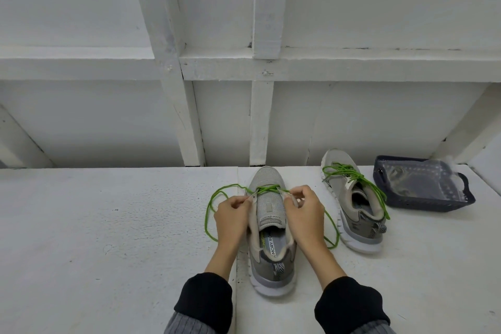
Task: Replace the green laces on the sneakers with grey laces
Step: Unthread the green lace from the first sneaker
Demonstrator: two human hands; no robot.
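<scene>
Near sneaker (271, 228) on desk (108, 238), green lace (267, 189) down to the toe eyelets; left hand (233, 218) and right hand (305, 214) each pinch it — uneven pull risks snagging or dragging the shoe.

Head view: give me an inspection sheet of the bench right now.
Surface: white painted bench, scuffed.
Job's things: near sneaker, green lace left only in its front eyelets, loose ends trailing both sides; second sneaker fully green-laced.
Clutter: dark tray holding a clear bag; contents unclear.
Grippers: left hand and right hand pinch at the eyelet edges.
Cables: nothing seen.
Surroundings: white timber-framed wall.
</scene>
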